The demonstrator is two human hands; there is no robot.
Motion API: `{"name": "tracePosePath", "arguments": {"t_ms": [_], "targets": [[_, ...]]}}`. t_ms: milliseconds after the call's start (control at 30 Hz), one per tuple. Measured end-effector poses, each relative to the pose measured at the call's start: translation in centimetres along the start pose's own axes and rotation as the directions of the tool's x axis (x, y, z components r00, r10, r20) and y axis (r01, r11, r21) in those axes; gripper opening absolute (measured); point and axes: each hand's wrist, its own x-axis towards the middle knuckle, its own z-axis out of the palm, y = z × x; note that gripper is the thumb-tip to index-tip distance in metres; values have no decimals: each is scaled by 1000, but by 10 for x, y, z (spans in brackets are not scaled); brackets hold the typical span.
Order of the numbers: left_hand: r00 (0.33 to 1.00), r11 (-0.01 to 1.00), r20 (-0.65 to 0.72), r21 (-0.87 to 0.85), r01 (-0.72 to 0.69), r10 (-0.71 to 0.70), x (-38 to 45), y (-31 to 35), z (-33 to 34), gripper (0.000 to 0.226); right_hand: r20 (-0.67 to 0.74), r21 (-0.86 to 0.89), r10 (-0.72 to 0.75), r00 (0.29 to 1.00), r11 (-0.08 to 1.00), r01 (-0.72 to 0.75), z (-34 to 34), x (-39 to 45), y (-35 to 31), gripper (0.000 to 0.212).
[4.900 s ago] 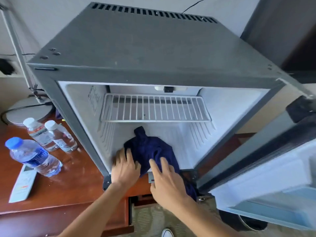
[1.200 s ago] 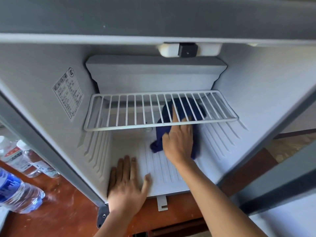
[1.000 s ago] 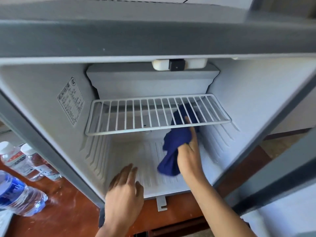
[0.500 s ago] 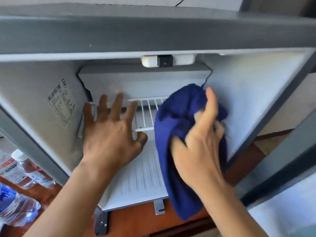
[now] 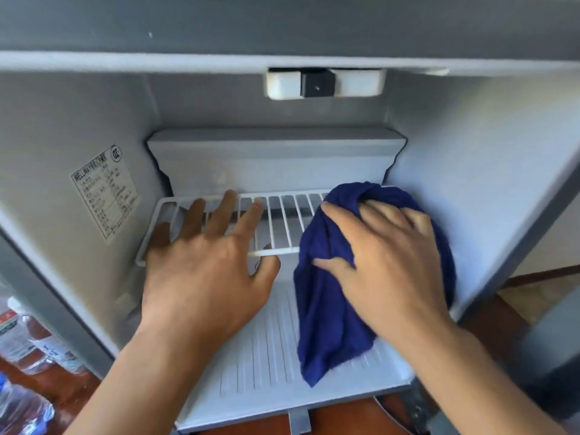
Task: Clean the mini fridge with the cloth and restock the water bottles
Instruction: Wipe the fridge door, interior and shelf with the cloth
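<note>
On the wire shelf (image 5: 276,224), raised from the fridge floor (image 5: 266,350) a second ago, the cloth (image 5: 329,309) is gripped by the right hand (image 5: 386,265); the left hand (image 5: 204,268), fingers (image 5: 219,215) spread, steadies it. Restocking the water bottles (image 5: 22,356) is still pending.

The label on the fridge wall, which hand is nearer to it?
Left. The left hand rests on the wire shelf beside the label; the right hand grips the cloth opposite.

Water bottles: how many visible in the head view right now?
3, all partly cut off at the lower left outside the fridge: two clear bottles side by side, one blue-labelled bottle at the corner. More may be out of frame.
</note>
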Motion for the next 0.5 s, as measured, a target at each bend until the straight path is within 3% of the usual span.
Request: {"name": "tracePosePath", "arguments": {"t_ms": [67, 133, 200, 233, 300, 367, 433, 500], "targets": [[999, 1000, -40, -3, 0, 0, 1, -1, 3, 70, -118, 151, 12, 993, 989, 6, 0, 4, 8, 59], [998, 1000, -68, 8, 5, -5, 0, 0, 5, 67, -130, 356, 94, 987, 933, -42, -11, 0, 11, 58], [998, 1000, -62, 11, 9, -8, 0, 1, 5, 67, -87, 598, 212, 973, 793, -119, -25, -5, 14, 55], [998, 1000, -56, 7, 17, -16, 0, 1, 4, 67, -144, 664, 286, 947, 738, -121, -31, -3, 14, 50], [998, 999, -57, -2, 33, -33, -2, 2, 2, 67, -366, 663, 483, 795, 735, -142, -42, 10, 9, 41], [997, 999, -74, -13, 31, -32, -3, 2, 3, 67, -415, 708, 614, 671, 682, -186, -44, 43, 1, 41], [997, 999, -71, -12, 34, -35, -2, 2, 3, 67, -366, 681, 605, 708, 692, -239, -27, 85, -7, 41], [997, 999, -69, -26, 36, -38, -3, 3, 1, 67, -416, 466, 436, 798, 856, -224, -2, 112, -8, 33]]}}
